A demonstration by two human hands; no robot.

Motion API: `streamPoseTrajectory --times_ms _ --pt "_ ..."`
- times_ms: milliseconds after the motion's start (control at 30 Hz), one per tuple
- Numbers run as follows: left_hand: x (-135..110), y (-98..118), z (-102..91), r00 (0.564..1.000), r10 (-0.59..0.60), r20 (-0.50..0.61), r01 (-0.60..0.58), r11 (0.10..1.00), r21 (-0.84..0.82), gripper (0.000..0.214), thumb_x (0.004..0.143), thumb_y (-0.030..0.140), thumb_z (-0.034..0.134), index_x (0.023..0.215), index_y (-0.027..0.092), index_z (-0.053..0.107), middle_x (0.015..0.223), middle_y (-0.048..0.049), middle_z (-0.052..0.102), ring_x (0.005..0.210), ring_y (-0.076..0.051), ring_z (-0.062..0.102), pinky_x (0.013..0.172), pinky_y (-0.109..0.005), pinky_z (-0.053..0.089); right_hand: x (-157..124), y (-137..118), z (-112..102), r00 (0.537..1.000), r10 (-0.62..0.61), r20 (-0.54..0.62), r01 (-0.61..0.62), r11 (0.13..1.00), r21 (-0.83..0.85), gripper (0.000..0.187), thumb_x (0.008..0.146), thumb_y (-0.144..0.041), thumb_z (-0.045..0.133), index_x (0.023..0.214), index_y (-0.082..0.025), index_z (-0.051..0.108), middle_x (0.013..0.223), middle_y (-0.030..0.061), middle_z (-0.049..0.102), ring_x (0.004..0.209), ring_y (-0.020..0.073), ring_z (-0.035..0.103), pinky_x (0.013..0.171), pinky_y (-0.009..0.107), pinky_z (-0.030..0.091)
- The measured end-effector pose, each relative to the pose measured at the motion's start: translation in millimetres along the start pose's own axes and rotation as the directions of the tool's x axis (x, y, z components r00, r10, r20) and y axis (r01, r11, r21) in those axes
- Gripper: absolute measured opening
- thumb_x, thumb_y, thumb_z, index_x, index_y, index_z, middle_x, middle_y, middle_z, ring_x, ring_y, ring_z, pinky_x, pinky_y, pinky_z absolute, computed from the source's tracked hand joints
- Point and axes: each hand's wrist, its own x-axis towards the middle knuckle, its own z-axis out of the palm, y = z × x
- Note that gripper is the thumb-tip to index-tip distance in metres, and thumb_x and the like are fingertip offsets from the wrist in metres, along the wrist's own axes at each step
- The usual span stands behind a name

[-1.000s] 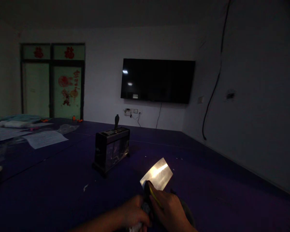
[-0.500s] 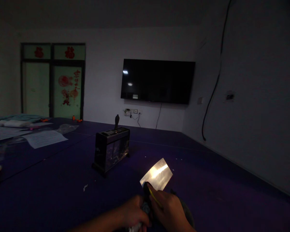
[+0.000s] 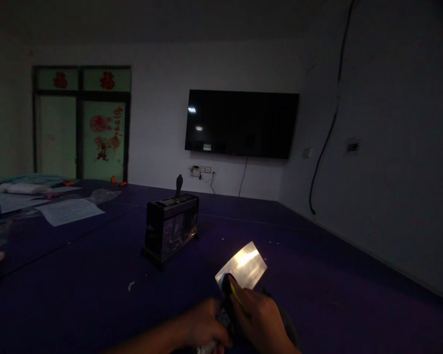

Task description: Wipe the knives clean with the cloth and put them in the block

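Observation:
A putty knife [image 3: 244, 267] with a wide, shiny metal blade and a black and yellow handle points away from me at the bottom of the view. My right hand [image 3: 263, 317] is closed around its handle. Close beside it, my left hand [image 3: 206, 324] is closed on a grey-white crumpled thing [image 3: 223, 317], mostly hidden by the fingers. Whether that thing touches the handle I cannot tell. Behind my right hand shows the edge of a dark, rounded object [image 3: 288, 324]; its kind is hidden.
A black box-shaped device [image 3: 172, 226] with clear side and upright knob stands ahead on the purple tabletop [image 3: 77, 290]. Papers [image 3: 70, 211] and clear plastic [image 3: 103, 195] lie left. White scraps dot the surface. A television [image 3: 241, 124] hangs on the far wall.
The blade of the putty knife has shifted slightly to the right, and my right hand a little with it. My left hand stays nearly in place, still closed.

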Motion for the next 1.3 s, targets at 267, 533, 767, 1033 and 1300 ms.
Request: streamPoseTrajectory --times_ms 267,533,767,1033,1300 --pt "3 0 3.2 1.000 0.000 -0.027 0.000 1.000 -0.020 0.014 0.044 0.005 0.056 0.056 0.011 0.051 0.040 0.0015 0.051 0.034 -0.009 0.046 0.033 -0.017 0.036 1 0 -3 0.995 -0.076 0.070 0.076 0.997 0.005 0.036 0.090 -0.027 0.028 0.118 -0.016 0.048 0.059 0.0011 0.063 0.048 0.0111 0.058 0.044 0.019 0.037" --pt "4 -4 3.0 0.999 0.022 -0.042 -0.023 1.000 -0.021 0.015 0.046 0.009 0.059 0.057 0.012 0.051 0.040 0.0014 0.051 0.032 -0.009 0.045 0.031 -0.016 0.036 -1 -2 -4 0.996 -0.072 0.060 0.071 0.997 0.020 0.035 0.089 -0.027 0.032 0.121 -0.019 0.046 0.062 0.0005 0.063 0.051 0.0108 0.059 0.047 0.018 0.038" --pt "2 -1 0.9 1.000 0.003 0.024 -0.003 0.999 -0.036 0.023 0.043 0.008 0.061 0.064 0.012 0.053 0.041 0.0012 0.053 0.033 -0.009 0.046 0.031 -0.016 0.036 2 -1 -6 0.991 0.118 -0.063 -0.121 0.992 -0.035 0.037 0.089 -0.030 0.030 0.120 -0.020 0.048 0.070 0.0036 0.062 0.054 0.0116 0.059 0.048 0.019 0.043" --pt "-6 8 4.4 0.999 0.045 -0.004 -0.045 0.999 -0.014 0.022 0.042 0.005 0.060 0.062 0.013 0.053 0.043 0.0037 0.052 0.034 -0.007 0.044 0.033 -0.015 0.034 7 -3 -10 0.979 0.166 -0.117 -0.175 0.982 -0.066 0.035 0.086 -0.028 0.036 0.119 -0.025 0.047 0.118 0.0098 0.047 0.087 0.0176 0.058 0.064 0.027 0.053" --pt "-2 3 4.7 0.999 0.018 -0.041 -0.018 1.000 -0.002 0.021 0.044 0.006 0.059 0.062 0.012 0.053 0.042 0.0030 0.052 0.034 -0.008 0.045 0.033 -0.016 0.034 5 -7 -9 0.996 0.007 -0.091 -0.012 0.998 -0.053 0.041 0.080 -0.027 0.046 0.120 -0.023 0.044 0.122 0.0093 0.047 0.102 0.0212 0.052 0.076 0.030 0.051"
